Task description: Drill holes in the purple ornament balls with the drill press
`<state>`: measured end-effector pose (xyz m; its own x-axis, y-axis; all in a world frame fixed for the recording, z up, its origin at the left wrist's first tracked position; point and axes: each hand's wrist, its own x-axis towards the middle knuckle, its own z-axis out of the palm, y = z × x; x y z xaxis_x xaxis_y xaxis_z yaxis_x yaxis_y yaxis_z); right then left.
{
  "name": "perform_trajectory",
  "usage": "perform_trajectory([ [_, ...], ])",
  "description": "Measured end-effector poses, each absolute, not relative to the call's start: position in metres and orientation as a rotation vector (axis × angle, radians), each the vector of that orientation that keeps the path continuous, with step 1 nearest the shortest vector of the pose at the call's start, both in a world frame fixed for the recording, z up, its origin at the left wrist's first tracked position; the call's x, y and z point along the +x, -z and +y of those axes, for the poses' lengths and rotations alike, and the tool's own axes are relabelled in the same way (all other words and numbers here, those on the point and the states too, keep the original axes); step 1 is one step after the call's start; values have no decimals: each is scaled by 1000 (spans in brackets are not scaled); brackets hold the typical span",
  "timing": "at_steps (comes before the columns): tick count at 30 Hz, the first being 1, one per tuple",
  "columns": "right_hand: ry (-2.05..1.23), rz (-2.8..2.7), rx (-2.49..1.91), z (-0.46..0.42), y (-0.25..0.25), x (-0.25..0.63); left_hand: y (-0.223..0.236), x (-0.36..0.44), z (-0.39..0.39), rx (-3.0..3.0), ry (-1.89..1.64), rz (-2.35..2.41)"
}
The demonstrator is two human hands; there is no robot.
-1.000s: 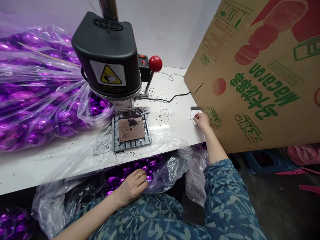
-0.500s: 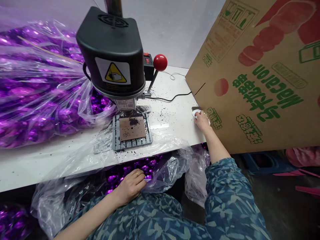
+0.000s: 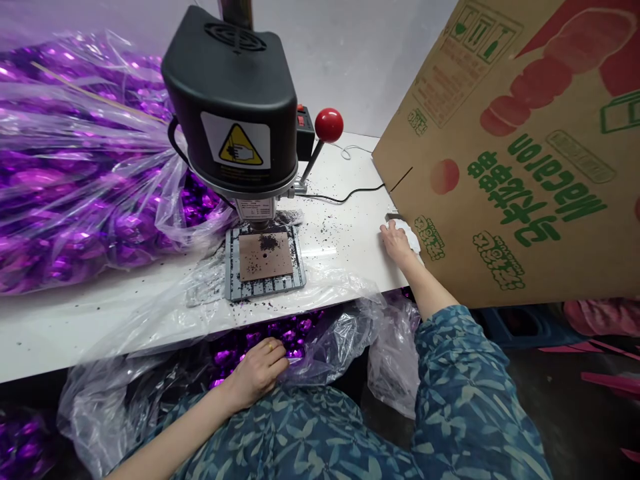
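My left hand [image 3: 261,373] rests low at the table's front edge, by my lap, with its fingers curled together. Beside it is an open clear plastic bag [image 3: 345,337] of shiny purple faceted balls [image 3: 250,343]; whatever its fingertips hold, if anything, is hidden. My right hand [image 3: 397,243] reaches to the table's right end, fingers apart and fingertips down. It lies against a crumpled white paper or cloth [image 3: 411,235], which shows on its right side. Behind the fingers a small dark grey block [image 3: 394,216] is partly visible.
A black bench drill [image 3: 233,100] with a red-knobbed lever [image 3: 329,125] stands mid-table. On its slotted base [image 3: 260,288] lies a brown board [image 3: 265,267], with dark shavings around. A big bag of purple balls [image 3: 75,187] fills the left, a cardboard box [image 3: 500,173] the right.
My right hand has shifted left and its fingers have spread, so more of the white piece shows on its right. The view has moved slightly; my left hand keeps its place.
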<state>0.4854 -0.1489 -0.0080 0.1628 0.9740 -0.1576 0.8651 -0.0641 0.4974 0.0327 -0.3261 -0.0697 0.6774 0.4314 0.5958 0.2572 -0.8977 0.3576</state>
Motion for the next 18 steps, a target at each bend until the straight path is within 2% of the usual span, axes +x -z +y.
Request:
perform_trajectory([
  [10, -477, 1714, 1996, -154, 16, 486, 79, 29, -327, 2636, -957, 600],
  [18, -407, 1859, 1864, -156, 13, 500, 88, 25, -329, 2636, -889, 601],
])
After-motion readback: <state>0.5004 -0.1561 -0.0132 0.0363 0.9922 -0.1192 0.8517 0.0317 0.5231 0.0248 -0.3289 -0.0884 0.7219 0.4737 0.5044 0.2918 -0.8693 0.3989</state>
